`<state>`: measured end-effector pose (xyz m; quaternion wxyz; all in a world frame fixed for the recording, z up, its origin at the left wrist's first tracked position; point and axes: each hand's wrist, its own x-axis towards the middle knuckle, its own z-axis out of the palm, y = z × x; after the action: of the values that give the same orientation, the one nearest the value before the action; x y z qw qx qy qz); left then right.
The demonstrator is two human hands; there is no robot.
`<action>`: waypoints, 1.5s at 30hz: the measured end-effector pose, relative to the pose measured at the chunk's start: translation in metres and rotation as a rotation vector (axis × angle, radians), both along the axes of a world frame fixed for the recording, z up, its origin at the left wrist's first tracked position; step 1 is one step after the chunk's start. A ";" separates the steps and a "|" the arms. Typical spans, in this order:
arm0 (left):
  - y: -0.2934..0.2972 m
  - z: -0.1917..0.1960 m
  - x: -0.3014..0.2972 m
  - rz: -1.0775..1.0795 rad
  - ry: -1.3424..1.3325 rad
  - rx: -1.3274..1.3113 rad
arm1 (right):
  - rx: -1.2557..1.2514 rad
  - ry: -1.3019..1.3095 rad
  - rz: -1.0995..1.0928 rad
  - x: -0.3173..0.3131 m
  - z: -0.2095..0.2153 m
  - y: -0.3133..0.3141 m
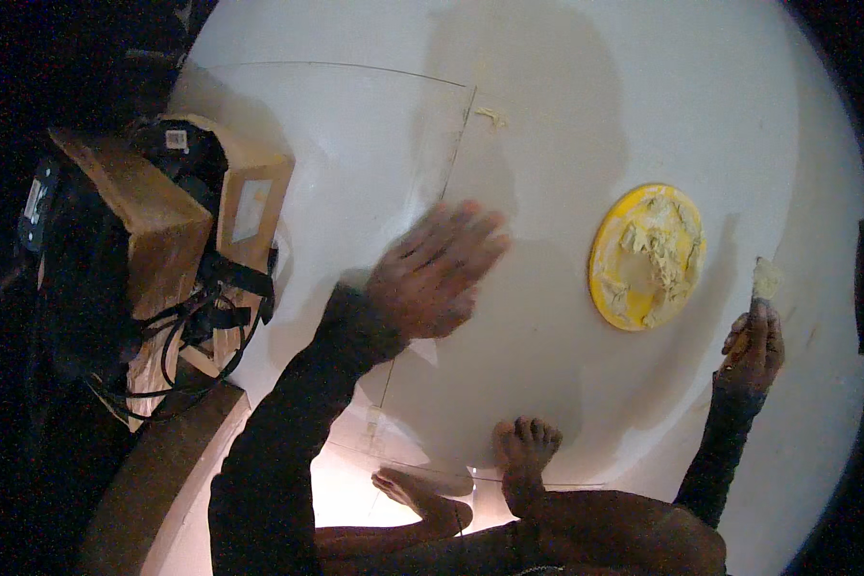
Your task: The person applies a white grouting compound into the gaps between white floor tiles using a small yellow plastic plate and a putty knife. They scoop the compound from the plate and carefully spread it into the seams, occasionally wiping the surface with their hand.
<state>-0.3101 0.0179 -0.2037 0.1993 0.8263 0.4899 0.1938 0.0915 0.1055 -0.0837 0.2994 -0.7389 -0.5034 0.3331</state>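
Observation:
My left hand (437,274) is stretched out over the pale tiled floor, its fingers extended and slightly blurred, with nothing in it. Whether it touches the surface I cannot tell. Off to the right, my right hand (754,350) is closed round a small putty knife (766,280), whose blade points away from me and is coated with pale paste. Between my hands, nearer the right one, lies a round yellow plate (600,278). Cream-coloured putty (664,245) is heaped and smeared unevenly across it.
An open cardboard box (257,206) with dark gear and black cables (173,331) stands on the left. A thin joint line (461,134) runs across the floor (538,384), with a smear of putty (491,116) beside it. My bare feet (526,451) are at the near side.

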 end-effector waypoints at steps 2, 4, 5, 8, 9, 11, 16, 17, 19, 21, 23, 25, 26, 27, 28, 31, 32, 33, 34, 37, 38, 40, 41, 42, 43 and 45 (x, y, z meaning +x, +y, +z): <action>0.026 0.004 0.030 -0.054 -0.091 0.043 | 0.005 0.047 0.065 -0.008 -0.009 0.001; 0.049 -0.002 0.045 -0.146 -0.143 0.110 | -0.029 0.154 0.068 -0.014 -0.010 0.002; 0.056 -0.006 0.045 -0.200 -0.098 0.117 | -0.033 0.157 0.080 -0.023 -0.008 0.001; 0.062 -0.036 0.000 0.340 0.183 -0.088 | -0.021 0.130 0.142 -0.019 -0.002 -0.001; 0.054 -0.045 -0.033 0.602 0.388 -0.150 | -0.031 0.165 0.117 -0.005 -0.001 -0.002; 0.047 -0.039 -0.054 0.797 0.601 0.048 | -0.036 0.179 0.059 0.011 0.002 -0.009; 0.033 0.016 0.019 0.378 0.084 0.076 | -0.060 0.157 0.029 -0.012 0.009 -0.017; 0.036 0.010 0.038 0.205 -0.037 0.031 | -0.058 0.187 0.030 -0.023 0.010 -0.021; 0.037 0.000 0.048 -0.074 0.034 0.119 | -0.083 0.174 0.085 -0.034 0.015 -0.021; 0.049 -0.011 0.037 -0.133 0.141 0.155 | -0.102 0.186 0.122 -0.037 0.018 -0.022; 0.069 -0.023 0.007 0.137 0.362 0.208 | -0.081 0.143 0.128 -0.033 0.022 -0.027; 0.085 -0.046 -0.064 0.615 0.642 0.200 | -0.089 0.152 0.113 -0.030 0.024 -0.033; 0.083 -0.045 -0.080 0.746 0.692 0.208 | -0.104 0.174 0.096 -0.029 0.024 -0.034; 0.087 -0.036 -0.086 0.868 0.726 0.210 | -0.116 0.189 0.067 -0.026 0.023 -0.036; 0.084 -0.029 -0.083 0.884 0.657 0.250 | -0.110 0.195 0.091 -0.025 0.024 -0.038; 0.049 -0.003 -0.039 0.587 0.464 0.204 | -0.127 0.232 0.141 -0.031 0.025 -0.044; 0.038 0.004 -0.012 0.402 0.360 0.055 | -0.140 0.231 0.130 -0.031 0.025 -0.043; 0.020 0.001 0.003 0.164 0.287 0.060 | -0.152 0.241 0.123 -0.031 0.023 -0.044; 0.007 0.003 0.006 -0.052 0.197 0.030 | -0.173 0.240 0.148 -0.030 0.022 -0.045; 0.015 -0.014 -0.030 0.542 0.458 0.019 | -0.205 0.196 0.264 -0.032 0.020 -0.049; 0.023 -0.024 -0.051 0.880 0.312 -0.034 | -0.193 0.145 0.310 -0.039 0.022 -0.053; 0.019 -0.013 -0.065 0.794 0.409 0.142 | -0.206 0.081 0.400 -0.046 0.020 -0.046; 0.018 -0.009 -0.064 0.750 0.452 0.231 | -0.240 0.061 0.441 -0.049 0.014 -0.036; 0.002 -0.002 -0.060 0.640 0.407 0.202 | -0.292 0.062 0.488 -0.057 0.000 -0.029; -0.014 0.005 -0.048 0.526 0.333 0.175 | -0.268 0.004 0.590 -0.067 -0.001 -0.016; -0.042 0.013 -0.035 0.427 0.160 0.147 | -0.307 -0.145 0.772 -0.096 -0.003 0.022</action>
<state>-0.3451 -0.0237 -0.1910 0.0539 0.7290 0.6522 0.2007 -0.0042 0.1271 -0.0868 0.0028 -0.5538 -0.7075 0.4389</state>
